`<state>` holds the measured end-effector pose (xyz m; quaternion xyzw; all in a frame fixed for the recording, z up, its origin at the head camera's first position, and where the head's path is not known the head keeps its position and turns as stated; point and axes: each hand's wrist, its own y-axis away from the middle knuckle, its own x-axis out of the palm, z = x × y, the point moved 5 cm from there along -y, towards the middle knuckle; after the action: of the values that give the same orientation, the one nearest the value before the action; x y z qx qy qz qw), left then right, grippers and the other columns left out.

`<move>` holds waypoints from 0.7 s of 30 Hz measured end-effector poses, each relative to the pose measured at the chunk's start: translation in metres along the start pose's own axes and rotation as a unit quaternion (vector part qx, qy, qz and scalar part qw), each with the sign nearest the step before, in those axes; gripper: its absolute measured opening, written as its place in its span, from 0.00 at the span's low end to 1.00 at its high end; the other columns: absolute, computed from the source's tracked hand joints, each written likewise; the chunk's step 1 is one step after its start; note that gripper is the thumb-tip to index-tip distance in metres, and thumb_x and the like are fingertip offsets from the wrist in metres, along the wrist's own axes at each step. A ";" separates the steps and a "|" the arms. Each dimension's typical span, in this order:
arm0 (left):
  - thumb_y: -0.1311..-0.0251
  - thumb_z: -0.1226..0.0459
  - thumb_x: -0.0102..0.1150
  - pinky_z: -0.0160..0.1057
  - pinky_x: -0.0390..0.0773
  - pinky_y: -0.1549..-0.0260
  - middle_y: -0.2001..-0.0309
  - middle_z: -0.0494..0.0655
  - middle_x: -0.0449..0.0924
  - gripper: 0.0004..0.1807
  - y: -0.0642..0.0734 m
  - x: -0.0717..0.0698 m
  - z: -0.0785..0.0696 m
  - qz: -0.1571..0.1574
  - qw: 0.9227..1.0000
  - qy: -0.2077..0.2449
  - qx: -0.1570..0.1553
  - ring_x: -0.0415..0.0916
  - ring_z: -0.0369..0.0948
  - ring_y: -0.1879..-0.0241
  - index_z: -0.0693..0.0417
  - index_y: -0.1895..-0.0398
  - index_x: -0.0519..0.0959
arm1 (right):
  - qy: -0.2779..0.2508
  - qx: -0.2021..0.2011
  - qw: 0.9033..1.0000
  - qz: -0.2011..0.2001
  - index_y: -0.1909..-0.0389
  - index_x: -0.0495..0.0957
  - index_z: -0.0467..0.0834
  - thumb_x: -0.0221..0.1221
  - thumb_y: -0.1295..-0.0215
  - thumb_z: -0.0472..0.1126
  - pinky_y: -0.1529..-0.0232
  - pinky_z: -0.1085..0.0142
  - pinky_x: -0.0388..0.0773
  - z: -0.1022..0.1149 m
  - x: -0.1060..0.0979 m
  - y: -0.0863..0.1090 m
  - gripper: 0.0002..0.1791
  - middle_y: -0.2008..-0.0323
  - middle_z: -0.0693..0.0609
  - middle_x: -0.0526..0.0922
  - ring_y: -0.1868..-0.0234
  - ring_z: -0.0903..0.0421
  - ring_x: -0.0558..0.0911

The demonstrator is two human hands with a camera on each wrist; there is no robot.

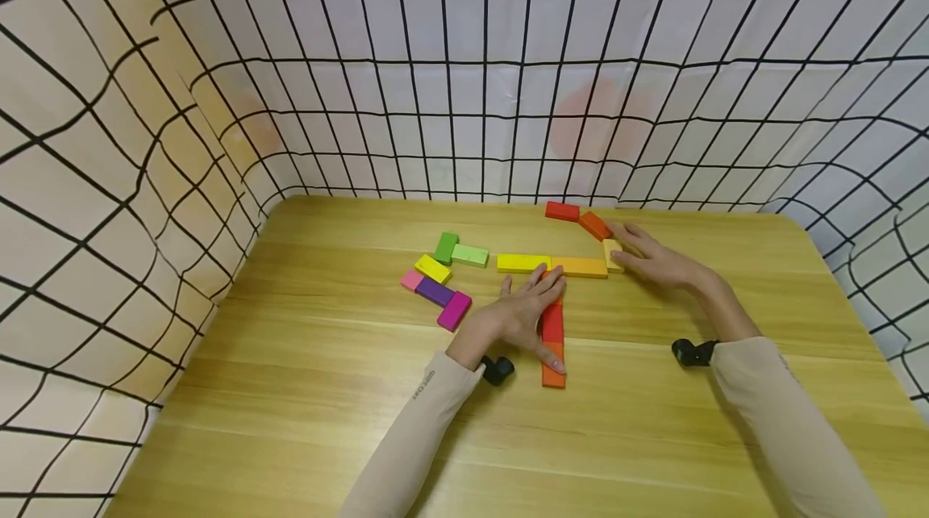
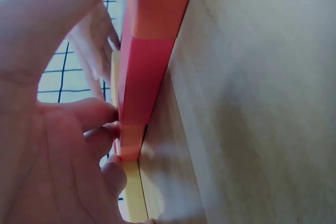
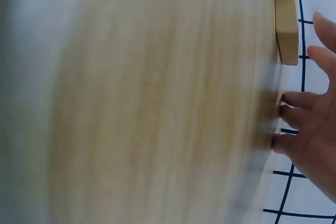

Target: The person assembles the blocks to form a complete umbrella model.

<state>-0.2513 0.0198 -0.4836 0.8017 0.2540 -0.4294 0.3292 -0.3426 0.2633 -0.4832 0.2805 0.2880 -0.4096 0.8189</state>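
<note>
While the left hand spreads over the red-and-orange column of rectangular, wooden-looking blocks on the yellowish wood-grain bench, steady, light pressure seems wise; the right hand, fingers loosely extended beside the pale-yellow rectangular block, should nudge gently

head: high, forward-down | wrist views: low, close | shared: tabletop

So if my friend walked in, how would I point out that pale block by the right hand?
On the wooden table, find the row formed by a bright yellow block and an orange block. At the row's right end, beside the right hand, is the pale block. Its soft, sandy colour sets it apart from the stronger orange next to it.
</note>
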 end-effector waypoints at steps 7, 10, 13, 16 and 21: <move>0.57 0.34 0.78 0.68 0.31 0.21 0.15 0.38 0.23 0.76 0.000 -0.001 0.001 0.002 1.000 0.004 0.000 0.17 0.42 0.16 0.47 0.14 0.37 | 0.035 -0.012 0.999 0.003 0.16 0.44 0.44 0.45 0.16 0.50 0.30 0.20 0.34 -0.005 0.002 -0.003 0.37 0.19 0.28 0.30 0.20 0.24 0.32; 0.57 0.35 0.78 0.68 0.31 0.21 0.15 0.38 0.22 0.75 -0.001 -0.001 0.001 -0.003 1.000 0.010 0.000 0.18 0.42 0.16 0.47 0.14 0.38 | 0.040 -0.011 0.999 0.003 0.16 0.45 0.44 0.45 0.16 0.50 0.30 0.19 0.34 -0.007 0.002 -0.003 0.37 0.19 0.28 0.30 0.20 0.23 0.32; 0.55 0.36 0.78 0.69 0.33 0.21 0.15 0.38 0.21 0.74 0.000 -0.003 0.001 -0.013 0.999 0.029 0.006 0.19 0.43 0.16 0.47 0.14 0.39 | 0.039 -0.014 0.999 0.003 0.16 0.44 0.45 0.45 0.16 0.50 0.31 0.19 0.35 -0.007 0.003 -0.003 0.37 0.19 0.29 0.29 0.20 0.23 0.32; 0.51 0.38 0.76 0.67 0.37 0.21 0.15 0.38 0.22 0.69 0.003 -0.008 0.002 -0.032 0.997 0.065 0.026 0.22 0.45 0.15 0.47 0.14 0.42 | 0.037 -0.013 0.999 0.005 0.16 0.44 0.46 0.46 0.17 0.50 0.31 0.19 0.35 -0.007 0.003 -0.002 0.37 0.18 0.29 0.29 0.20 0.24 0.31; 0.38 0.45 0.70 0.54 0.49 0.18 0.14 0.43 0.37 0.56 0.011 -0.031 0.016 -0.092 0.982 0.147 0.070 0.38 0.46 0.15 0.52 0.16 0.50 | 0.035 -0.011 0.999 0.007 0.16 0.44 0.46 0.46 0.17 0.50 0.30 0.20 0.34 -0.005 0.003 0.000 0.37 0.18 0.30 0.29 0.19 0.26 0.30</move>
<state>-0.2675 -0.0038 -0.4604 0.8505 0.3415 -0.3516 0.1909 -0.3421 0.2651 -0.4890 0.2877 0.3189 -0.3907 0.8142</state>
